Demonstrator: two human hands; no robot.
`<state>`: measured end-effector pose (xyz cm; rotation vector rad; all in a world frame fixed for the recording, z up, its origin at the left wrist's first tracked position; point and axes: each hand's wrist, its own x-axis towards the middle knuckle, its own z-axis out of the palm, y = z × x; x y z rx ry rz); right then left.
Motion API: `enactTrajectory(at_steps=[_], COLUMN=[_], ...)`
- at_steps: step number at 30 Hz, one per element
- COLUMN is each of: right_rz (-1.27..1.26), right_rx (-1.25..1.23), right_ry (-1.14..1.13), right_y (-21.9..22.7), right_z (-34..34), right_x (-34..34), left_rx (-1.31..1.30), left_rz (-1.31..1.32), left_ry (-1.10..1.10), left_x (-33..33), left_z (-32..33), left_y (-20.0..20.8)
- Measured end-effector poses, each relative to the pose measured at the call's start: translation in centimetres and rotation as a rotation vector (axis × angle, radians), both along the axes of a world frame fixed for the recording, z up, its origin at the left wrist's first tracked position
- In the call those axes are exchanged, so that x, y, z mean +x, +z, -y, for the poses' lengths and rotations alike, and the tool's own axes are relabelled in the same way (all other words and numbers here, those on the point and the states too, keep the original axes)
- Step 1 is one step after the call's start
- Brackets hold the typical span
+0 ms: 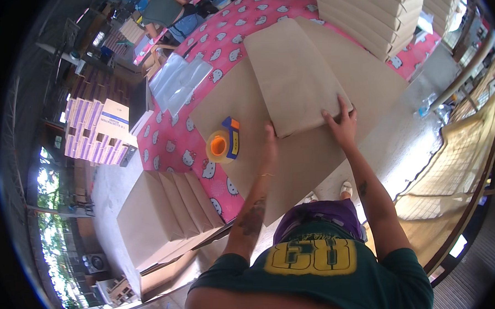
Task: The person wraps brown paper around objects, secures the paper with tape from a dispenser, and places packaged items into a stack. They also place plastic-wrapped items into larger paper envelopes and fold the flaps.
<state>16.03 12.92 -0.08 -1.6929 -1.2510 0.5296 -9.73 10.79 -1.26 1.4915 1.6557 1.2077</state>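
Green shirt [325, 286] cut off, right hand [344, 125] spread on brown parcel [299, 75], left hand [270, 149] blurred, grip unclear

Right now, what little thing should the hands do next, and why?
Perhaps the left hand could fold the near edge of the brown paper sheet up against the brown packet. That edge lies flat, sticking out past the packet, and the right hand is on the packet's near right corner, so it could hold that steady.
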Motion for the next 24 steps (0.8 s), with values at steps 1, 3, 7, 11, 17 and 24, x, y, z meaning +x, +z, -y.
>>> enactTrajectory(at_steps=[1, 3, 7, 11, 17, 24], right_rz=[0.029, 0.083, 0.048, -0.273, -0.404, -0.382], right_rx=[-0.001, -0.012, -0.008, -0.102, -0.223, -0.430], right_ry=[-0.004, -0.010, 0.050, 0.130, 0.351, 0.497], right_y=[-0.3, -0.9, -1.1, -1.5, -4.4, 0.8], right_z=[-0.1, 0.0, -1.5, -5.9, -21.4, -26.3], right_x=[0.1, 0.4, 2.5, 5.4, 9.9, 3.0], left_rx=[-0.029, -0.095, -0.156, -0.091, -0.102, -0.245], left_rz=[0.110, 0.236, 0.302, 0.295, 0.290, 0.581], left_ry=[-0.027, -0.077, -0.089, -0.037, 0.077, 0.181], left_x=[1.5, 2.1, -1.4, -5.6, -2.6, -0.9], left_z=[0.1, 0.1, -4.8, -11.4, -22.0, -23.9], left_y=[-0.5, -0.8, -0.3, 0.8, 1.2, -0.3])
